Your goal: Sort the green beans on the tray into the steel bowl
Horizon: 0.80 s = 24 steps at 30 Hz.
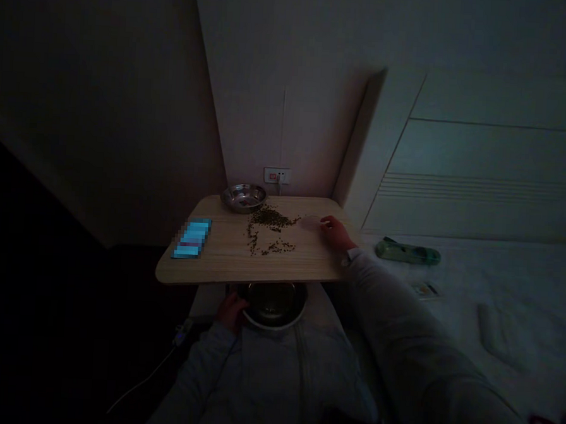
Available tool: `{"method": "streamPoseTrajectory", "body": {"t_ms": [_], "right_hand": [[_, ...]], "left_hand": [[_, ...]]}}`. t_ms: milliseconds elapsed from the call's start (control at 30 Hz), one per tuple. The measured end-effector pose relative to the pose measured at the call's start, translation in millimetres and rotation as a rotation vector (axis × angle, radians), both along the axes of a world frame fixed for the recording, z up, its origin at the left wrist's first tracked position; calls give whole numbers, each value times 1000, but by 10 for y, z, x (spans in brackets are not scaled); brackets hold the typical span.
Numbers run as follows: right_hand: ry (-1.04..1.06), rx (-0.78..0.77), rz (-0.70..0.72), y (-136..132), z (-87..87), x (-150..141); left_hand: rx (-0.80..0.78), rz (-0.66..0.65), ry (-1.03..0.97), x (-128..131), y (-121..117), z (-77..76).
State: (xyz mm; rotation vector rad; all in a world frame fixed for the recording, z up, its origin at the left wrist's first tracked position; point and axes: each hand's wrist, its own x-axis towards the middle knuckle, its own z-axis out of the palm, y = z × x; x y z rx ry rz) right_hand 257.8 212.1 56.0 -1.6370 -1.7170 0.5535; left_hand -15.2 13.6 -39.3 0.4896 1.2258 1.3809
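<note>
pointing leftward from fingers [329, 220]: pale disc [309, 223]

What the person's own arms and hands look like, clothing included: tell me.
Both arms wear long, plain greyish sleeves: the left sleeve and the right sleeve, which looks loose and softly creased, with a paler cuff at the wrist. The left hand and right hand show no gloves. The dim light hides finer markings.

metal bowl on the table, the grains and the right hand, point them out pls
Metal bowl [239, 206], head view: front part of its wall.
Grains [271, 218], head view: densest part of the heap.
Right hand [339, 235], head view: back of the hand.
</note>
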Motion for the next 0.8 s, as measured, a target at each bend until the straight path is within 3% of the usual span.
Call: {"method": "streamPoseTrajectory", "body": {"t_ms": [200, 333, 467, 667, 800], "right_hand": [[348, 22, -29, -105, 39, 137], [249, -58, 78, -245, 8, 230], [88, -81, 137, -210, -3, 202], [-71, 3, 41, -22, 74, 8], [-11, -3, -13, -41, 77, -103]], "left_hand": [[-10, 17, 11, 8, 16, 17], [-16, 5, 12, -8, 16, -11], [-23, 33, 10, -14, 25, -51], [-2, 52, -21, 12, 14, -58], [-2, 49, -16, 10, 15, -70]]}}
